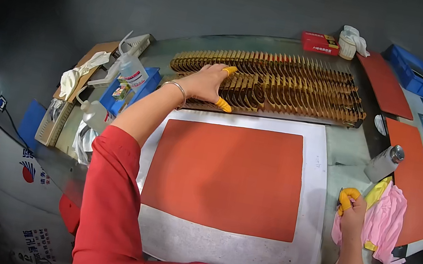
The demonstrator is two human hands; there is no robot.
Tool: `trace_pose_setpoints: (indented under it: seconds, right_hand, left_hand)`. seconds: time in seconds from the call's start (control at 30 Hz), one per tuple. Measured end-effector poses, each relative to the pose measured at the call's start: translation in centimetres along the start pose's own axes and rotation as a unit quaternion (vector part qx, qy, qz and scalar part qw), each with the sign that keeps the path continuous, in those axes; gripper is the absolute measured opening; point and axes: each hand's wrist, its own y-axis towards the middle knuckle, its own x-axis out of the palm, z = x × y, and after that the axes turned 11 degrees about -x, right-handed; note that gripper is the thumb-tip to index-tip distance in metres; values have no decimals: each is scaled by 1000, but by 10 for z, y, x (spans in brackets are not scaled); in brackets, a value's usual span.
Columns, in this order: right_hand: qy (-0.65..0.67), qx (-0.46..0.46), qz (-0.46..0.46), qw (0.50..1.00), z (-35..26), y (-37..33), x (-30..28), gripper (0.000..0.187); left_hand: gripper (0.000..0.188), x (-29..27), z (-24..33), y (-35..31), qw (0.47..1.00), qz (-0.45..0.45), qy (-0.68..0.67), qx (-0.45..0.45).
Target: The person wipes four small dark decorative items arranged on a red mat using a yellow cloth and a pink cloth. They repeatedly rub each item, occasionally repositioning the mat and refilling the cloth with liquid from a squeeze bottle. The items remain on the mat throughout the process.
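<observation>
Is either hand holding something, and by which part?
Left hand is at the brown pieces; right hand is curled by pink cloth. Whether either holds anything cannot be told.

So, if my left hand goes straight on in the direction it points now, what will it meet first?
Probably the rows of gold-brown pieces: the left hand reaches over them, fingers spread. Depth is unclear, so it may already touch some.
</observation>
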Motion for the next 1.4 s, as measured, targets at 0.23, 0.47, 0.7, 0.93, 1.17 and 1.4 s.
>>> trace_pose_setpoints:
  seconds: [0.23, 0.47, 0.7, 0.93, 1.17, 1.4]
  right_hand:
    - [14, -16, 4, 1000, -1, -1, -3, 6]
    - [-7, 6, 16, 1000, -9, -1, 0, 5]
    - [6, 11, -3, 1000, -11, -1, -1, 5]
    - [6, 4, -19, 1000, -12, -2, -1, 6]
    - [3, 19, -8, 1000, -15, -3, 2, 7]
    - [7, 6, -13, 1000, -12, 0, -3, 8]
  left_hand:
    - [101, 1, 18, 9, 1000, 10, -25, 10]
    - [115, 12, 40, 28, 996, -37, -86, -11]
    - [115, 5, 43, 40, 989, -37, -141, 9]
    - [108, 11, 45, 40, 984, -29, -177, 8]
    - [91, 14, 40, 38, 968, -7, -250, 22]
    - [84, -5, 79, -29, 967, 107, -217, 77]
